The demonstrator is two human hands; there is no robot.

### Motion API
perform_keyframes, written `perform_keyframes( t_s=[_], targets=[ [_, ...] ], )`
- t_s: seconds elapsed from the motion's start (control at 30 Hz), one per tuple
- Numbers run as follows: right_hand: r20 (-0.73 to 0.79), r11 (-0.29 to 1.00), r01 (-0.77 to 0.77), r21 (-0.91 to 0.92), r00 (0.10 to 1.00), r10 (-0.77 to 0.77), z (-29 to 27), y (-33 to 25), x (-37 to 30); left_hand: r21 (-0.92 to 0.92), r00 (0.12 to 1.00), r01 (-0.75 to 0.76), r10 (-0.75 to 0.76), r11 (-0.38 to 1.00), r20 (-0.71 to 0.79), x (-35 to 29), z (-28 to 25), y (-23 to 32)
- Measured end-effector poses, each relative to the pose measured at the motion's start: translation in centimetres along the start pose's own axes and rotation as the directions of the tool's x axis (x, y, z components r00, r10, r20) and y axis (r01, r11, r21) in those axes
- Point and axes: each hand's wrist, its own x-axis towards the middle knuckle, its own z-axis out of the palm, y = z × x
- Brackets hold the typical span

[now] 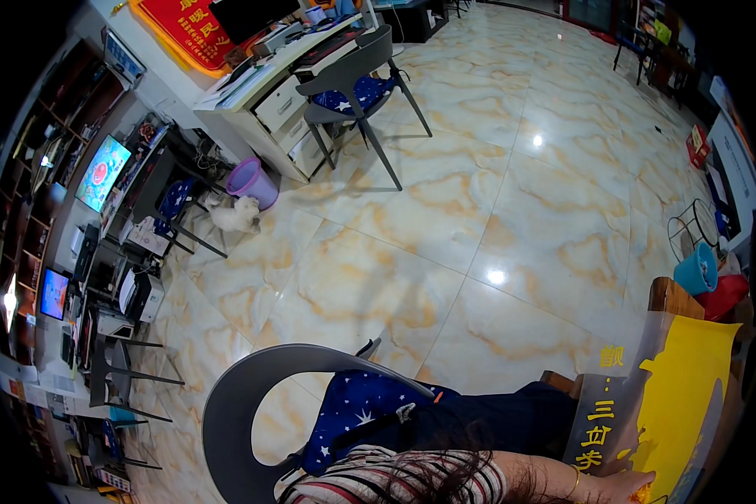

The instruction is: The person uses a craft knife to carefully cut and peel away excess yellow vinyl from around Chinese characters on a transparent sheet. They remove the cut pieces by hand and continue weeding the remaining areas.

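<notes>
- Left hand (626,485): reached out to the near right, fingers partly bent, tips at the near part of a yellow sheet (689,361). The lower edge of the view cuts it off, so I cannot tell whether it grips or merely presses.
- Right hand: out of view; state cannot be told.
- Yellow sheet: near right, part see-through, part solid yellow, with a wavy border between. It lies over wooden furniture (674,298), which presumably bears its weight. In my judgement, the hand's contact would help steady it.
- Seating: the person occupies a grey chair (231,412) with a starry blue cushion (332,420), legs toward the right. That position likely puts the sheet within arm's reach.
- Obstructions, right: a blue bucket (697,269) and a red bag (721,297) crowd the sheet's far side; a wire stand (687,231) is just beyond.
- Obstructions, near: loose hair (470,466) hangs over the striped sleeve. The chair's curved back stands behind the person.
- Far left: a white desk (269,144) with another chair (344,80) drawn up, a purple bin (254,183), and beside it a small fluffy white animal (235,217) on the tiles.
- Left: lit screens (102,174) along the wall.
</notes>
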Motion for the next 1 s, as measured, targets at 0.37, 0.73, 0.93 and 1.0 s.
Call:
perform_keyframes(
  t_s=[0.37,0.73,0.93,1.0],
  targets=[
    [-0.003,1.0,-0.011,-0.007,1.0,0.011,-0.5,0.5,-0.2,0.044,0.998,0.06,-0.062,0.997,0.027,-0.4,-0.6,1.4],
    [-0.009,1.0,-0.014,-0.011,1.0,0.014,-0.9,0.8,-0.4,0.029,0.999,0.028,-0.028,0.999,0.026,-0.1,-0.4,0.7],
    [-0.011,1.0,-0.017,-0.018,1.0,0.017,-1.3,1.1,-0.5,0.026,0.999,0.048,-0.048,0.999,0.008,-0.2,-0.4,1.1],
    [-0.015,1.0,-0.016,-0.015,1.0,0.016,-1.3,1.2,-0.6,0.035,0.998,0.054,-0.055,0.998,0.005,-0.3,-0.5,1.4]
  ],
)
